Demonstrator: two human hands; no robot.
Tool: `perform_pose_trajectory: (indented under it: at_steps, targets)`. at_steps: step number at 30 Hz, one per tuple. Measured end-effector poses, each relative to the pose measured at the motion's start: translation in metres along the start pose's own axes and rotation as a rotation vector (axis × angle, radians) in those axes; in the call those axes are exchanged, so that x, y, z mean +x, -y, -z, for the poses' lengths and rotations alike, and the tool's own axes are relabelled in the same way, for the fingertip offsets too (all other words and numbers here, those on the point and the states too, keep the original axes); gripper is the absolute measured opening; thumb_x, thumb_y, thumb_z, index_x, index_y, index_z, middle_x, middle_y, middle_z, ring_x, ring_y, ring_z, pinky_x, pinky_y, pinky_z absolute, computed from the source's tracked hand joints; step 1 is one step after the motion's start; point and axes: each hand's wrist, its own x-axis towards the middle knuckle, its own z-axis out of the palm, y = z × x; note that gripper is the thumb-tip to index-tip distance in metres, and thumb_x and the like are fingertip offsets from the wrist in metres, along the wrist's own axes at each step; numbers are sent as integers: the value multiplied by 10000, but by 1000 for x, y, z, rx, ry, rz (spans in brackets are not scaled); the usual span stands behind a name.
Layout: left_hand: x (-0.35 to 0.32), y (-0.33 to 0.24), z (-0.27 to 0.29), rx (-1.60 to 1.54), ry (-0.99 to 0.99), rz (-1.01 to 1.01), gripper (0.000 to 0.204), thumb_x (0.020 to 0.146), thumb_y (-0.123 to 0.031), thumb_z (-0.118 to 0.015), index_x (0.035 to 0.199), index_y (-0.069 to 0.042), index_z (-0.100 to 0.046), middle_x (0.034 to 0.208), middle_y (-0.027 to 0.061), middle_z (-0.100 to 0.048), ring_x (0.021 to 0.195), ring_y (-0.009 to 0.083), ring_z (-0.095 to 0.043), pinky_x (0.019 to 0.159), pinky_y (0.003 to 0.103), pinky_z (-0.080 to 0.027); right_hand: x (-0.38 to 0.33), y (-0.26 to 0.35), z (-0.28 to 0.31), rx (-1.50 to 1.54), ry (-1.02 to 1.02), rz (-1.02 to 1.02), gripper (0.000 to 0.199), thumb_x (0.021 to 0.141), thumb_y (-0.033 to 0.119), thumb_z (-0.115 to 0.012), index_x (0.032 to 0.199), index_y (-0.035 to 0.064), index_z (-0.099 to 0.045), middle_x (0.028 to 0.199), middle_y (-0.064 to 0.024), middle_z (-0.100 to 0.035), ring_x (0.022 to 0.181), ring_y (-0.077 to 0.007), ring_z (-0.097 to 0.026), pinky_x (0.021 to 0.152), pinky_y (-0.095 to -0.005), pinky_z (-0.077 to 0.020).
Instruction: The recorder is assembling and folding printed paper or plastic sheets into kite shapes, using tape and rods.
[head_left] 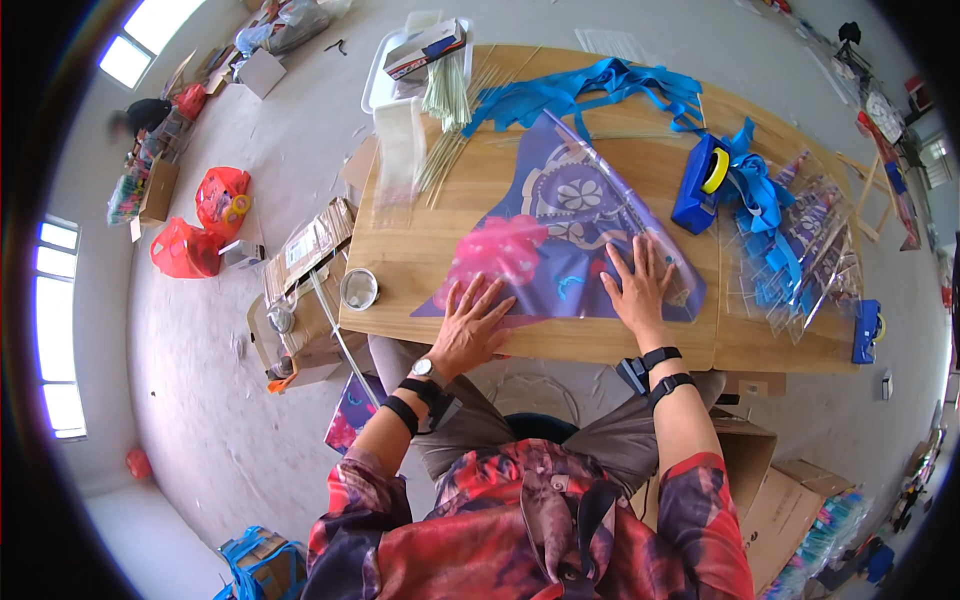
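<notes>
A large purple triangular kite sheet (600,262) with a pink flower and pale patterns lies on the wooden table in front of me. My left hand (474,322) rests flat on its lower left part, near the pink flower, with fingers spread. On the lower right part, my right hand (638,282) presses down with its fingers apart, close to the slanting right edge. A thin rod or folded seam seems to run along that edge. Both hands hold nothing.
Blue ribbon strips (590,88) spread along the table's far side beside thin sticks (436,170). A blue tape dispenser (700,184) stands right of the sheet, before packed plastic bags (810,240). A round glass jar (359,289) sits at the left edge. Cardboard boxes (310,245) flank the table.
</notes>
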Motion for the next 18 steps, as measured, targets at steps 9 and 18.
perform_pose_trajectory:
  at_steps: [9,18]
  targets:
    - [-27,4,17,-4,84,-9,615,912,-286,-701,1497,-188,-540,1661,137,-337,1562,391,-221,1249,609,-129,-15,6,41,9,19,45,651,978,493,-630,1574,313,-438,1611,-213,-375,1512,-448,-289,1209,-702,-101]
    - [-31,2,18,-27,134,20,698,858,-275,-750,1516,-208,-525,1672,130,-317,1570,386,-199,1258,610,-101,-23,-27,8,-18,-3,-128,582,1031,340,-560,1588,258,-412,1639,-178,-351,1528,-368,-303,1229,-628,-166]
